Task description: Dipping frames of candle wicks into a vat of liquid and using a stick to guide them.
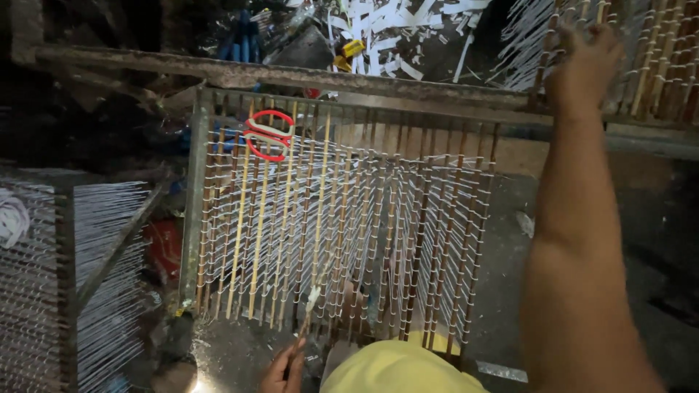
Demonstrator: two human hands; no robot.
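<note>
A metal frame [196, 204] strung with white threads holds many thin bamboo sticks [342, 233] standing in rows. My left hand [285, 370] is at the bottom edge, pinching the lower end of one thin stick [309, 309] that leans up into the frame. My right hand [582, 62] reaches far up to the top right and rests on a second rack of sticks [655, 65], its fingers partly hidden among them. Red-handled scissors [268, 135] lie on the frame's upper left part.
Another white-threaded frame [102, 276] stands at the left. White paper strips [408, 36] are heaped beyond a rusty bar [277, 73]. A yellow cloth [397, 367] covers my lap at the bottom.
</note>
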